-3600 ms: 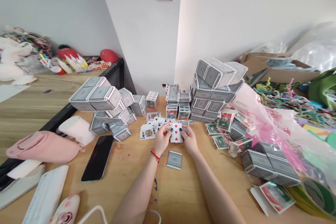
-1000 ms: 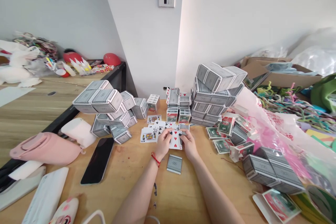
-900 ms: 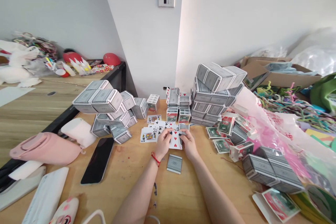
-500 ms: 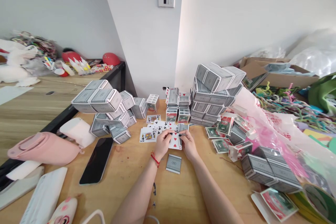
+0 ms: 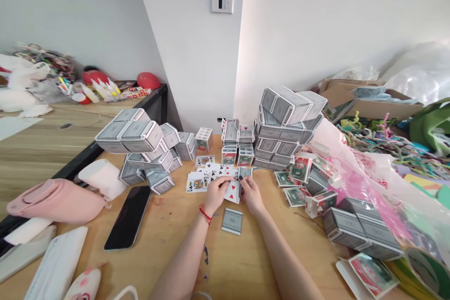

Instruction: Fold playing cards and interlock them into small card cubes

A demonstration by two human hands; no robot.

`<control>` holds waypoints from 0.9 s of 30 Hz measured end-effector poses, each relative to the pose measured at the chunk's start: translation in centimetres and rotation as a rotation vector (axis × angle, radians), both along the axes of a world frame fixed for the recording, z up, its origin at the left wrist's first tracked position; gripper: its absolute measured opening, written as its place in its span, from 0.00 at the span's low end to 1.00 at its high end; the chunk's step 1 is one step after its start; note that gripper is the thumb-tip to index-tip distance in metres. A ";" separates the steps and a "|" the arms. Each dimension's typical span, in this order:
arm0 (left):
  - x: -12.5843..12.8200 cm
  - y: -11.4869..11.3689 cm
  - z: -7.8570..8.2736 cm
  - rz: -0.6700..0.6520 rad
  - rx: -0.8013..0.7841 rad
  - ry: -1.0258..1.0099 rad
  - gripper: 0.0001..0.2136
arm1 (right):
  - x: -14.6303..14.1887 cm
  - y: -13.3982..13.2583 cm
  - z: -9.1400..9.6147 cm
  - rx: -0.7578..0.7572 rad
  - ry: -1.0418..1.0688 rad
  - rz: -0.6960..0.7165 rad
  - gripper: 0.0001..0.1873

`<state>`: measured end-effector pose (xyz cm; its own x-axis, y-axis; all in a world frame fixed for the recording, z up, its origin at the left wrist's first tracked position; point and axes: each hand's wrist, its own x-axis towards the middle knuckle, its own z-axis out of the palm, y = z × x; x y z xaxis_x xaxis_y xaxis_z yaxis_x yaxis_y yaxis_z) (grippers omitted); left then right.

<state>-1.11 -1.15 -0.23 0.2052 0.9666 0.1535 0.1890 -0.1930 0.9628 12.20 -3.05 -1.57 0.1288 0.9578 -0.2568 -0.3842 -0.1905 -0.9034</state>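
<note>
My left hand (image 5: 215, 195), with a red string on its wrist, pinches the upper edge of a heart playing card (image 5: 232, 193). Facing it, my right hand (image 5: 252, 193) is closed on the same card's right side, where a grey-backed card edge also shows; how many cards are held is hidden by the fingers. Just beyond the hands, face-up cards (image 5: 197, 182) lie spread and overlapping, a king of clubs among them. One folded grey-backed card (image 5: 232, 221) lies flat on the table nearer to me.
Grey cubes folded from cards are stacked at left (image 5: 140, 136) and in a taller pile at right (image 5: 277, 124). Card boxes (image 5: 300, 167) lie by the right pile. A black phone (image 5: 127, 218) and a pink pouch (image 5: 59, 200) are on the left.
Both hands stay together on the heart card, which has tilted slightly, its lower end shifting left. The view has shifted slightly; the cubes and the folded card stay put.
</note>
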 end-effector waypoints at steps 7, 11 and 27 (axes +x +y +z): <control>-0.4 0.6 0.2 -0.057 -0.030 -0.025 0.11 | 0.6 -0.1 0.6 -0.021 0.202 0.202 0.18; -0.2 0.6 0.1 -0.048 -0.027 -0.088 0.11 | 1.0 -0.4 1.2 -0.018 0.272 0.377 0.15; -0.4 0.2 0.6 -0.039 -0.203 -0.214 0.14 | -0.1 -1.1 1.3 0.019 0.197 0.446 0.18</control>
